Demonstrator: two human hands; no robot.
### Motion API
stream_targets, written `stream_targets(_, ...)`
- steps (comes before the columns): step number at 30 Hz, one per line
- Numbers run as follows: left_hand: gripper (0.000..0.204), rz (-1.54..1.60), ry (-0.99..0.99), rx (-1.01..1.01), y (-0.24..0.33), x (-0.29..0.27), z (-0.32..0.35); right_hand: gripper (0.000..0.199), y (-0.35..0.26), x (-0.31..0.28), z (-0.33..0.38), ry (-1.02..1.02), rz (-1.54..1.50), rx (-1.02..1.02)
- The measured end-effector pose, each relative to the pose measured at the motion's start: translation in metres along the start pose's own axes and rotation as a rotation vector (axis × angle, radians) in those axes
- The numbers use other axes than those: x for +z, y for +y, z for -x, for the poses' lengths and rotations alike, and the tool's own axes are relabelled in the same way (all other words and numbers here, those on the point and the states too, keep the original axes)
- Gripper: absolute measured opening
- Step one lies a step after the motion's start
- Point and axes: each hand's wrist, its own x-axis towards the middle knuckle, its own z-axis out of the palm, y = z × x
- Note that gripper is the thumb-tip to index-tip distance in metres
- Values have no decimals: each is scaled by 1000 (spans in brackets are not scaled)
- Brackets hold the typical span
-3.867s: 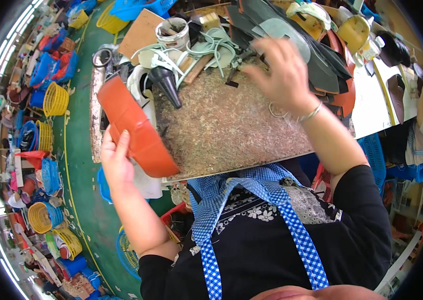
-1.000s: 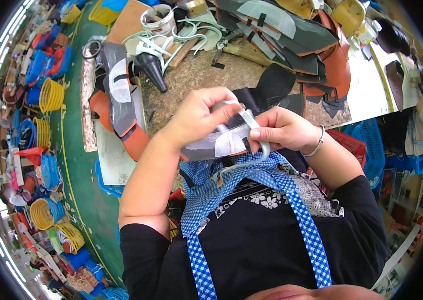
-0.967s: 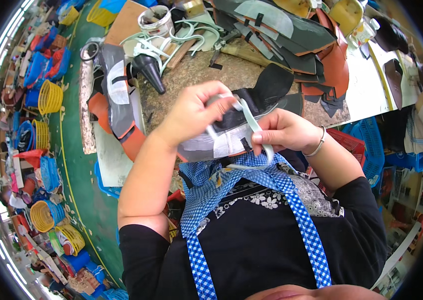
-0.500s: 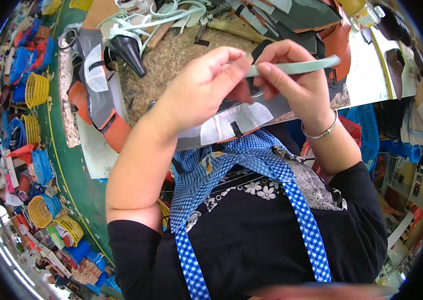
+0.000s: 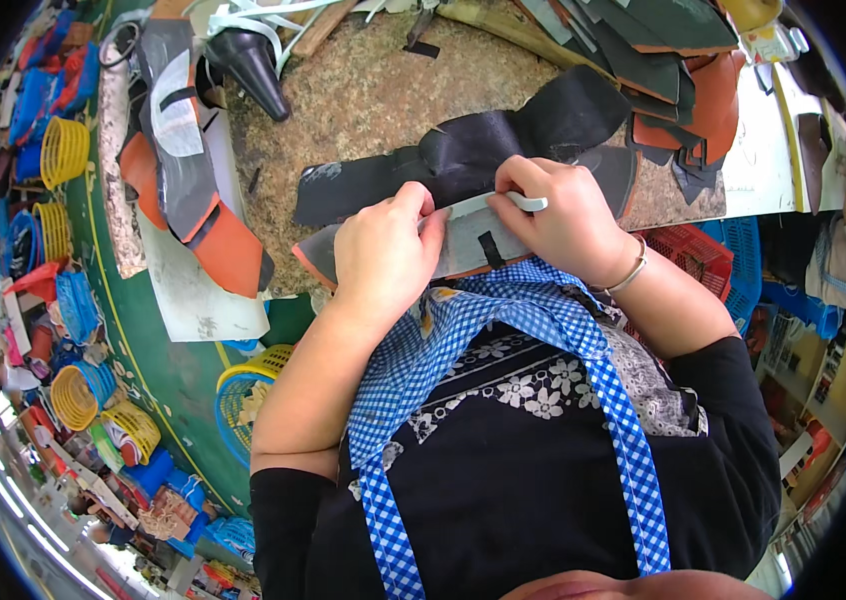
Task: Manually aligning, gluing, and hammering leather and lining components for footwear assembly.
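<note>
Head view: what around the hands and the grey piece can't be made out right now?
- Grey piece: its middle hidden under the left hand and right hand.
- White strip: only its tip shows; the rest is inside the right hand.
- Black piece: lower edge covered by both hands.
- Stone slab: far end cut off by the top edge.

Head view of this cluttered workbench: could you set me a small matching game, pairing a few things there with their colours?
Things:
1. leather piece lying flat beyond the hands
2. apron on the person's chest
3. crate beside the right hand
4. basket at far left

Colours:
a. red
b. yellow
c. black
d. blue and white check

Pairs: 1-c, 2-d, 3-a, 4-b
</note>
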Motion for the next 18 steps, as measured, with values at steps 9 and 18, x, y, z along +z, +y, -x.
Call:
stream_targets(9,33,-152,56,-111,-6,-6,0,27,-13,3,-4,-58,246,-539)
stream_targets(18,15,814,-110,-521,-61,-35,23,37,-19,5,-7,-228,292,-438)
